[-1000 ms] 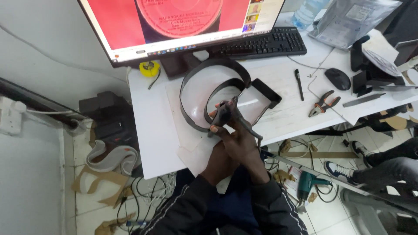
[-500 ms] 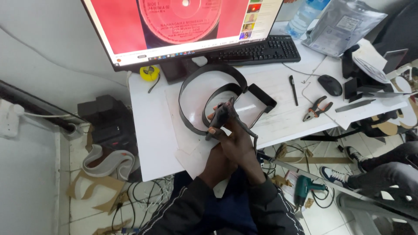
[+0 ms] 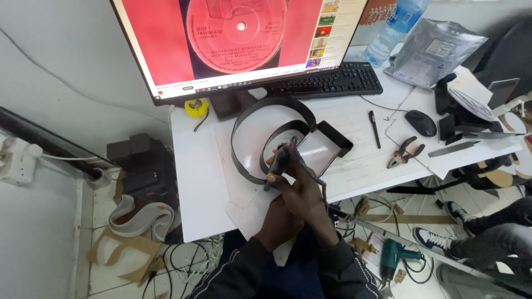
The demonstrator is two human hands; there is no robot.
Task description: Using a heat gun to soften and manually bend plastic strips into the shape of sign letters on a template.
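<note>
A long dark metal strip (image 3: 252,119) lies bent into a wide curl on the white table (image 3: 194,182), in front of the monitor. One end runs into a squared bend (image 3: 336,138). My left hand (image 3: 275,217) and my right hand (image 3: 306,195) are pressed together at the table's front edge. Both are closed around the strip's near end (image 3: 279,160), which sticks up between the fingers. I cannot tell whether a small tool is also in the grip.
A monitor (image 3: 244,39) and black keyboard (image 3: 327,82) stand behind the strip. To the right lie a pen (image 3: 375,128), pliers (image 3: 406,152), a mouse (image 3: 420,122) and a blade (image 3: 453,148). A yellow tape measure (image 3: 196,107) sits at the left. Cables and a teal drill (image 3: 397,259) lie on the floor.
My hands stay clasped on the strip's end and have moved very little. The view has shifted slightly, mostly from my head moving.
</note>
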